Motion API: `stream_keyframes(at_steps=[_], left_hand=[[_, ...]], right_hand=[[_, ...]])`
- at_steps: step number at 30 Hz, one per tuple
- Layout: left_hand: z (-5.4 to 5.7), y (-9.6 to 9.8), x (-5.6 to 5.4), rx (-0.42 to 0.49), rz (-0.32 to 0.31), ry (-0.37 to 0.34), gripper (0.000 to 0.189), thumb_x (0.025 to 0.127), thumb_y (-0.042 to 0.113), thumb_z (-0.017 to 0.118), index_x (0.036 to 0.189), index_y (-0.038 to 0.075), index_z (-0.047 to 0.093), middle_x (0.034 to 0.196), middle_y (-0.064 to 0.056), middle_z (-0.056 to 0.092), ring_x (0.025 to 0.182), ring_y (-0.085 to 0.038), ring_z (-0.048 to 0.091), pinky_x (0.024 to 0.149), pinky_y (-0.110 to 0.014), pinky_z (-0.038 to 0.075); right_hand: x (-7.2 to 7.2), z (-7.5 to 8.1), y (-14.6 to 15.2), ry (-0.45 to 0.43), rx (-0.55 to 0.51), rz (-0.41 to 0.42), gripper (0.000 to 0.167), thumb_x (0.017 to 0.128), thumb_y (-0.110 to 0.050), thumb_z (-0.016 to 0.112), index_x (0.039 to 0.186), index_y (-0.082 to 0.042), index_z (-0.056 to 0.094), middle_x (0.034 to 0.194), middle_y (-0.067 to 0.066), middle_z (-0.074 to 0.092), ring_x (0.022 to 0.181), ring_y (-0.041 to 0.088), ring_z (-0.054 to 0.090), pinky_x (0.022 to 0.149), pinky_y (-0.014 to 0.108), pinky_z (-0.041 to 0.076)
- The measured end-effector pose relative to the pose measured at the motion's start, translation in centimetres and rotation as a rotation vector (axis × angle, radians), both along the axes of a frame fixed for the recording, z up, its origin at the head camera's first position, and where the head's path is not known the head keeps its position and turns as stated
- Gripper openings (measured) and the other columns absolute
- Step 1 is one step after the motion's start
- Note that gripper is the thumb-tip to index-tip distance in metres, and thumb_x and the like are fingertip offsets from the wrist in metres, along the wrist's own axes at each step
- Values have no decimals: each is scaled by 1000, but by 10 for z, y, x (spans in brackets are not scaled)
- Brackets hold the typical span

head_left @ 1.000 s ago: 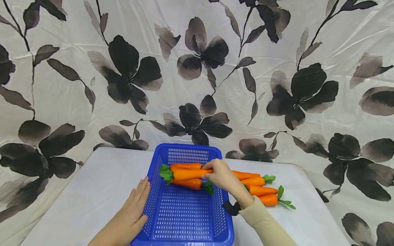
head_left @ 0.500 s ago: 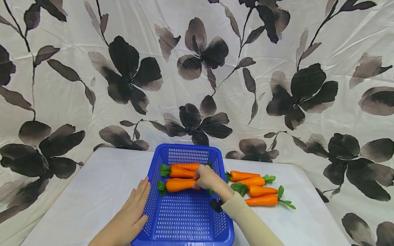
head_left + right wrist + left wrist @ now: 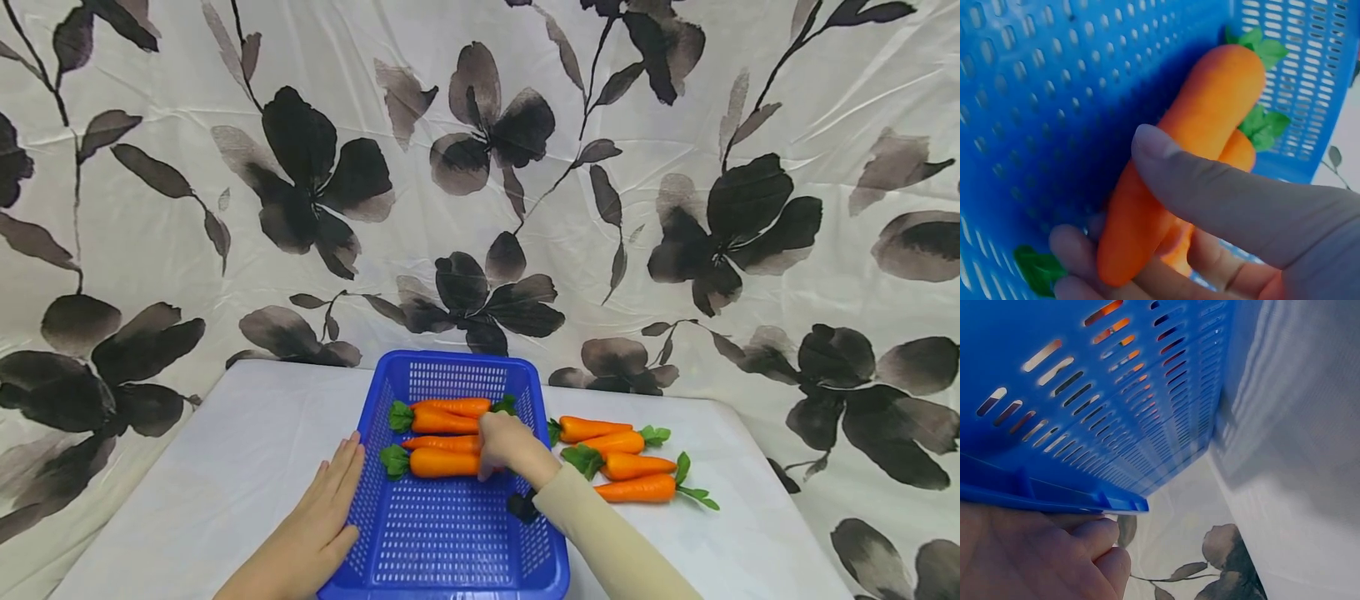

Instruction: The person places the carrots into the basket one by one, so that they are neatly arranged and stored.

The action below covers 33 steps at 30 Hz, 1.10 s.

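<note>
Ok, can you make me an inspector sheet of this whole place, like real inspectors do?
Surface: white table.
Job's things: blue basket with four carrots showing inside; four loose carrots on the table, right of the basket.
Clutter: small dark item by the right wrist, too unclear to name.
Left hand: fingers straight, against the basket's outer left side.
Right hand: holds the nearest carrot inside the basket.
Cables: nothing seen.
Surroundings: pale cloth with dark flowers behind the table.
</note>
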<state>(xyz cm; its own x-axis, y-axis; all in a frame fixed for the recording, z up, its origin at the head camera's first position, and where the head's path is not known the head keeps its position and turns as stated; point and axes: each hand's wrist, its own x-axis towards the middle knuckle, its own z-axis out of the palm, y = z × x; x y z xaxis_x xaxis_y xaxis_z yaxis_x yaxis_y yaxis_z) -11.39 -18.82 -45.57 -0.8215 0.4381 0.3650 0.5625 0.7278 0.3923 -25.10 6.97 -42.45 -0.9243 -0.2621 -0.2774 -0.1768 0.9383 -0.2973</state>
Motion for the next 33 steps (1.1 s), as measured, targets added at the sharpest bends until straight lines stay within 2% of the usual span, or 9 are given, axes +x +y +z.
stream_keyframes(at_steps=[4,6,8,12,16,20,25,31,33], left_hand=[[1,1,-1,-3,12,-44,86,84,4,57,156,-6,12,164,-21,5,152,-19,-7,115,-20,-12],[2,1,-1,-4,21,-69,85,84,4,56,156,-6,11,165,-20,4,152,-20,-7,114,-20,-13],[1,0,0,-6,21,-65,85,85,4,57,156,-5,12,165,-19,4,152,-21,-5,114,-19,-13],[1,0,0,-7,16,-51,85,85,4,57,156,-5,12,165,-20,5,152,-18,-8,115,-19,-13],[1,1,0,-7,14,-49,85,84,3,57,156,-6,12,164,-21,5,151,-15,-10,115,-20,-13],[0,1,0,-8,8,-21,86,83,3,58,155,-7,13,164,-22,6,151,-16,-10,115,-20,-12],[0,1,0,-3,8,-29,86,82,2,58,155,-8,13,164,-22,6,151,-18,-9,115,-20,-12],[0,0,0,0,15,-62,86,83,2,58,155,-7,13,164,-21,5,152,-32,2,114,-19,-13],[0,0,0,2,19,-74,86,84,2,58,156,-6,13,165,-20,4,152,-32,2,114,-19,-13]], right_hand=[[-20,-38,-4,-44,91,-71,79,59,-25,96,126,-5,60,87,1,61,74,19,58,73,33,56],[-25,-48,-4,-43,121,-68,85,57,-28,97,130,-8,58,92,1,62,78,20,58,76,36,56],[-18,-41,-6,-39,157,-44,85,56,-31,97,129,-8,59,91,2,62,78,20,58,77,36,56],[2,-11,-10,-28,192,-21,77,58,-34,96,123,-7,64,89,2,63,78,22,59,80,38,57],[5,-8,-12,-28,210,-19,81,59,-40,94,126,-7,63,89,-4,63,79,20,59,84,37,56],[6,-4,-9,16,206,14,75,60,-42,94,120,-7,66,94,3,66,85,23,62,84,40,56],[7,2,-4,1,111,35,61,62,-34,93,111,-7,69,86,4,65,77,23,61,69,34,54],[9,16,3,-54,-35,-40,44,65,-29,92,91,-1,70,74,8,63,57,25,66,50,32,55],[10,21,6,-70,-89,-53,44,68,-28,91,94,1,69,73,10,63,55,28,67,49,35,56]])
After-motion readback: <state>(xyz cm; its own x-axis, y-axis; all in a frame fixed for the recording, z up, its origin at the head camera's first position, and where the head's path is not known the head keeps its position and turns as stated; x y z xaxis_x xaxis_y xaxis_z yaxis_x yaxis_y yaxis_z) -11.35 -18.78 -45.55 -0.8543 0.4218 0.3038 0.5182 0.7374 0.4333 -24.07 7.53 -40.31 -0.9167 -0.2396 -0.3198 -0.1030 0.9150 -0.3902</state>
